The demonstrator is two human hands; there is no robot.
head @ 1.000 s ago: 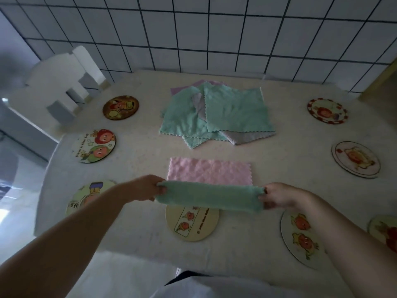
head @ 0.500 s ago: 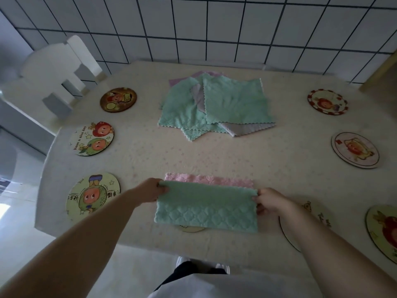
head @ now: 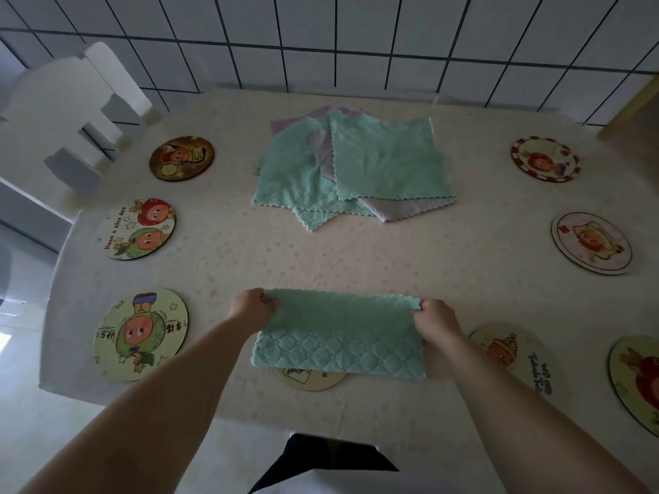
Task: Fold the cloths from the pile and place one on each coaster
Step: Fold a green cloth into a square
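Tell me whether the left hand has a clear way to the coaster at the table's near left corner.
Probably yes: the left hand sits just right of that coaster with only bare table between, though it now pinches the green cloth.

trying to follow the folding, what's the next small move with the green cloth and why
Probably fold it in half sideways: the left hand and right hand pinch the far corners of the green cloth, which is wider than the coaster beneath.

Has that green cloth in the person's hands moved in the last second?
Yes. The green cloth was a narrow band above the near coaster; it now lies spread toward the person, covering most of that coaster and the pink cloth.
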